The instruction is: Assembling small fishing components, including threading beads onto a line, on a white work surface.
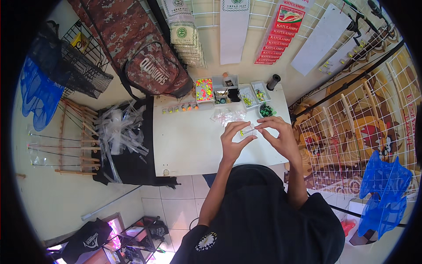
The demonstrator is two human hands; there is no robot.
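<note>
Over the right part of the white table (189, 154), my two hands face each other with a small clear packet (249, 131) between their fingertips. Small yellow-green pieces (241, 132) show at its left side, by my left palm. My left hand (234, 141) curves around the packet, its fingers above and its thumb below. From the other side, the thumb and forefinger of my right hand (281, 137) pinch its edge. The exact shape of the packet is too small to make out. Just beyond my hands lies a loose pile of clear plastic bags (228, 115).
Along the table's back stand a tray of orange and yellow pieces (204, 89), a divided tray of black items (234, 94), two trays of yellow-green pieces (247, 97) (260, 93), a bowl of dark green pieces (266, 110) and a black cylinder (274, 82). Several small packets (180, 108) form a row.
</note>
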